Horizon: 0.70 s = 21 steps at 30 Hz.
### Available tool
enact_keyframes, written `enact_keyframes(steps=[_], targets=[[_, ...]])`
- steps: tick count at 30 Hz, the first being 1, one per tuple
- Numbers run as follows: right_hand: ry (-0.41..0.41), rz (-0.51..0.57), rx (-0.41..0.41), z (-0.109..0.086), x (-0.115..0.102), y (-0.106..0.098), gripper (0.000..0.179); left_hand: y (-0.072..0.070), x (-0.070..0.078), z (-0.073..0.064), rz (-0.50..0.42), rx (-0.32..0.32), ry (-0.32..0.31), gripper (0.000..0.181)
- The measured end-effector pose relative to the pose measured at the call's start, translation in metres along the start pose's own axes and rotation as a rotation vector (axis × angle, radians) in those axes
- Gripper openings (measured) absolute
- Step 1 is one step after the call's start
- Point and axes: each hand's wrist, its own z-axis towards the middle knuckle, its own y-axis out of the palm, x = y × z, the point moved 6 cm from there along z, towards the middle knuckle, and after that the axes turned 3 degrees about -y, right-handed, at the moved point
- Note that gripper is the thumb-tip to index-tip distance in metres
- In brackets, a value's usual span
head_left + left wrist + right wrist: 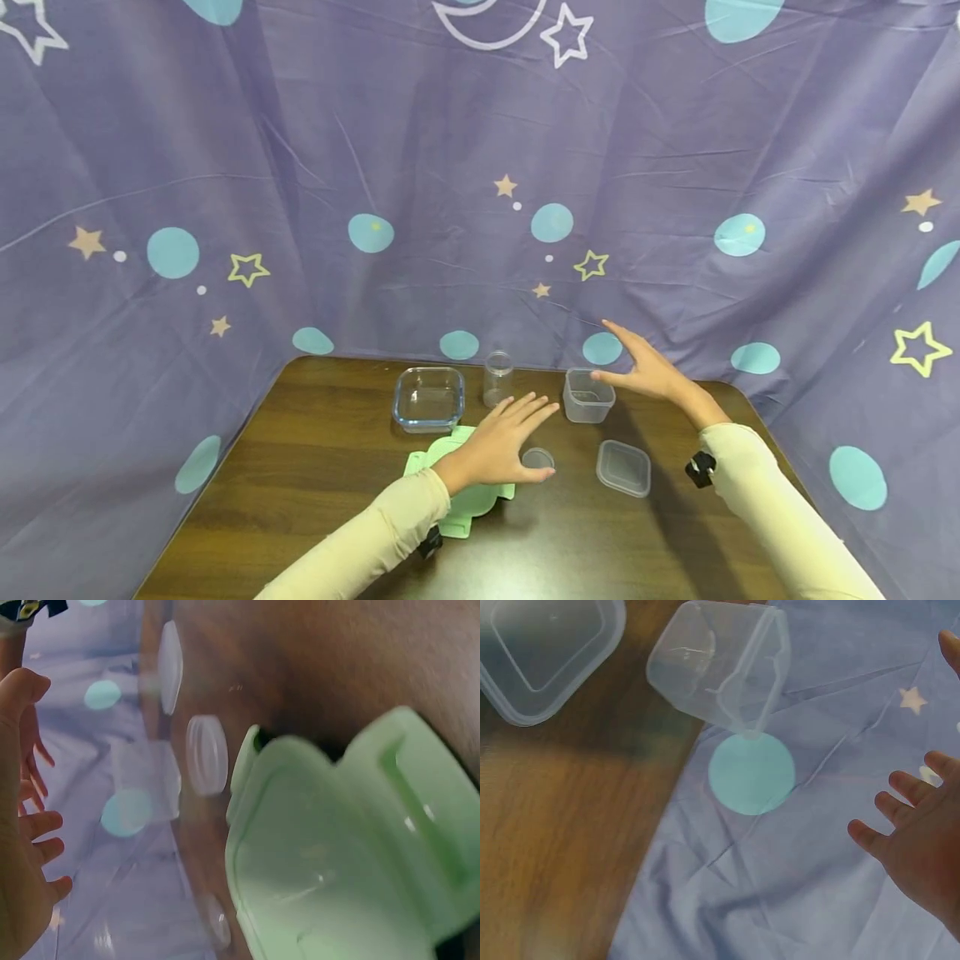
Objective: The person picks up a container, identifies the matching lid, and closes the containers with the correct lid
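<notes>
My left hand (501, 442), fingers spread and holding nothing, hovers above a light green lid (471, 498) with side flaps. Just past its thumb lies a small round clear lid (538, 461). My right hand (647, 367) is raised near a clear square plastic container (588, 400), fingers extended and apart from it in the right wrist view. A translucent square lid (624, 468) lies flat on the table in front of that container. Behind the left fingers stands a clear cylindrical jar (498, 379). To its left is a rectangular glass container (429, 402) without a lid.
Everything rests on a brown wooden table (300, 483). A purple curtain (450, 283) with stars and blue dots hangs behind the table's back edge and along both sides. The open containers stand near that back edge.
</notes>
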Motion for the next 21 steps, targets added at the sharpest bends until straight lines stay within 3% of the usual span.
enact_keyframes(steps=[10,21], targets=[[0.009,0.037,-0.043,-0.003,0.018,0.015,0.103,0.037,0.029,0.017,0.028,-0.074,0.096,0.096],[0.082,0.033,-0.131,-0.007,0.043,0.034,0.108,0.063,0.042,0.039,0.041,-0.124,0.104,0.096]])
